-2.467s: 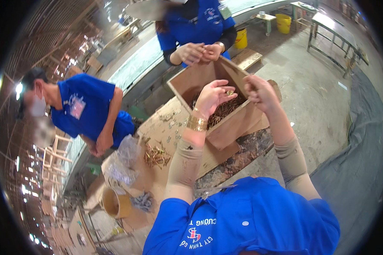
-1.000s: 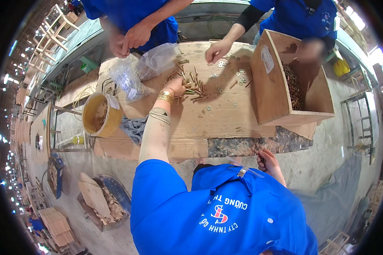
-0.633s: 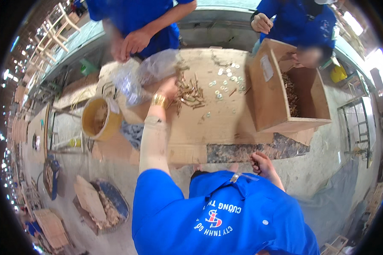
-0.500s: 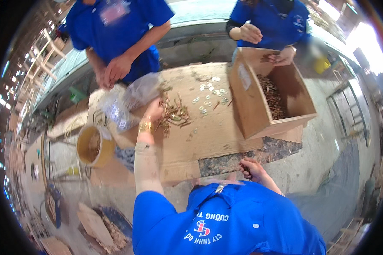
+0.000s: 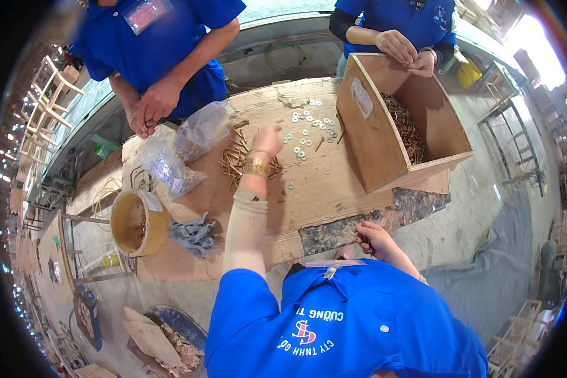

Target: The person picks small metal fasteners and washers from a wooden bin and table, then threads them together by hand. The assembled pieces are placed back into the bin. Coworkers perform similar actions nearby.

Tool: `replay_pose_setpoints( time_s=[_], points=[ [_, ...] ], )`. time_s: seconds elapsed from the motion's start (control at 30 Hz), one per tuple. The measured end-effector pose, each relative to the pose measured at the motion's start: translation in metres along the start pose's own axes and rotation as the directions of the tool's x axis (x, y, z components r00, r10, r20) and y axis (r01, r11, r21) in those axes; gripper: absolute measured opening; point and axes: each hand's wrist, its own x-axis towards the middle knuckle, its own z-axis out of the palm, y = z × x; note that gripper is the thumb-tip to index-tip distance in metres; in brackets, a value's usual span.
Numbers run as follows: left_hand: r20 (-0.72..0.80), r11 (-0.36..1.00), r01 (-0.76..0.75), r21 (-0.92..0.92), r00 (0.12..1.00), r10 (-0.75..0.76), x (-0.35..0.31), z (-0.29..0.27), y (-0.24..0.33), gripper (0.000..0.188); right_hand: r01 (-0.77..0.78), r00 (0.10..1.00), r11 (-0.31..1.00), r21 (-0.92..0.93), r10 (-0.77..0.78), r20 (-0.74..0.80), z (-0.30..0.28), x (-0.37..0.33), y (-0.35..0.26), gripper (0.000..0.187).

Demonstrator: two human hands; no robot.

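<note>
The left hand (image 5: 269, 140) is over the desk (image 5: 327, 198) between the heaped screws (image 5: 233, 161) and the scattered washers (image 5: 305, 133), its grip curled; whether it has hold of anything, I cannot tell. By the desk's near edge, the right hand (image 5: 374, 239) curls its grip around small dark pieces (image 5: 363, 239). A wooden box (image 5: 372, 145) stands right of the washers.

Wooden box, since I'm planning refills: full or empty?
Partly full: screws lie inside the wooden box, with bare inner walls rising above them.
</note>
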Motion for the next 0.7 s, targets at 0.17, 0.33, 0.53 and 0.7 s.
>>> replay_pose_setpoints(
  time_s=[0.17, 0.33, 0.53, 0.7],
  points=[
    [-0.095, 0.999, 0.028, -0.046, 0.995, -0.032, 0.062, 0.058, 0.014, 0.04, -0.007, 0.992, 0.993, 0.119, 0.022, -0.121, -0.013, -0.014, 0.015, 0.012],
    [-0.04, 0.984, 0.17, -0.048, 0.984, -0.172, 0.1, 0.085, 0.026, 0.059, 0.016, 0.972, 0.978, 0.208, 0.033, -0.232, -0.034, -0.028, 0.036, 0.01],
    [0.2, 0.999, -0.026, 0.029, 0.98, 0.019, 0.109, 0.097, 0.057, 0.078, 0.007, 0.957, 0.963, 0.269, 0.071, -0.281, -0.048, -0.025, 0.044, 0.009],
    [0.226, 0.975, -0.199, 0.102, 0.959, 0.172, 0.092, 0.108, 0.081, 0.062, 0.016, 0.96, 0.952, 0.305, 0.071, -0.272, -0.048, -0.014, 0.035, 0.008]
  ],
)
